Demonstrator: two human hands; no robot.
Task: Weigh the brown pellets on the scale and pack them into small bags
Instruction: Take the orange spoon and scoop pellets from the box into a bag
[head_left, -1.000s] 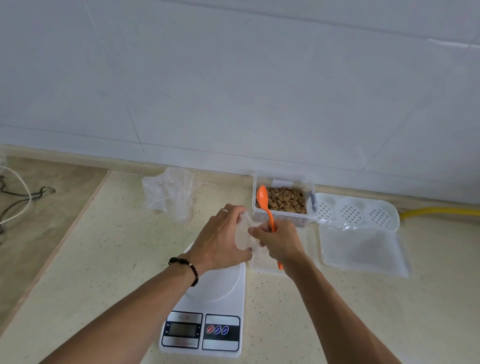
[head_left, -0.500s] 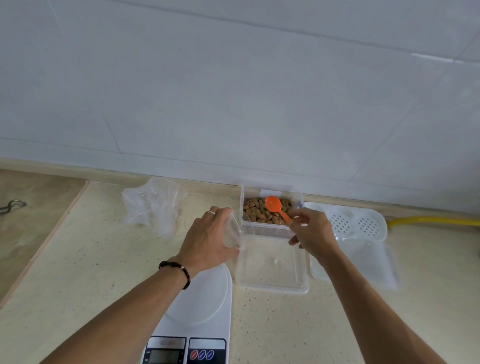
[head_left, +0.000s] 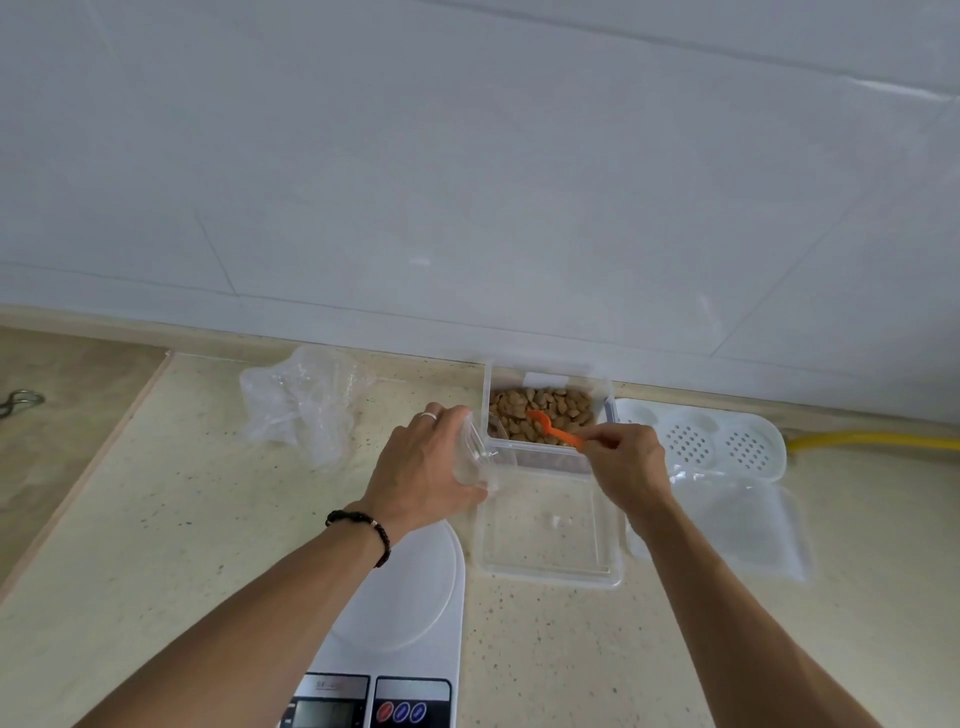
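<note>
A clear box (head_left: 546, 451) against the wall holds brown pellets (head_left: 558, 407). My right hand (head_left: 626, 463) pinches the handle of an orange spoon (head_left: 551, 428) whose bowl dips into the pellets. My left hand (head_left: 426, 467) grips a small clear bag (head_left: 474, 456), held open right beside the box's left front corner. The white scale (head_left: 400, 613) lies below my left forearm, its round platform bare and its display at the frame's bottom edge.
A clear lid or tray (head_left: 550, 571) lies in front of the pellet box. A crumpled heap of clear bags (head_left: 301, 408) sits at the back left. A white perforated lid (head_left: 701, 441), flat bags (head_left: 737, 525) and a yellow hose (head_left: 872, 441) lie right.
My right hand has moved from the bag's mouth to the box and lowered the spoon's bowl into the pellets. My left hand keeps the bag beside the box.
</note>
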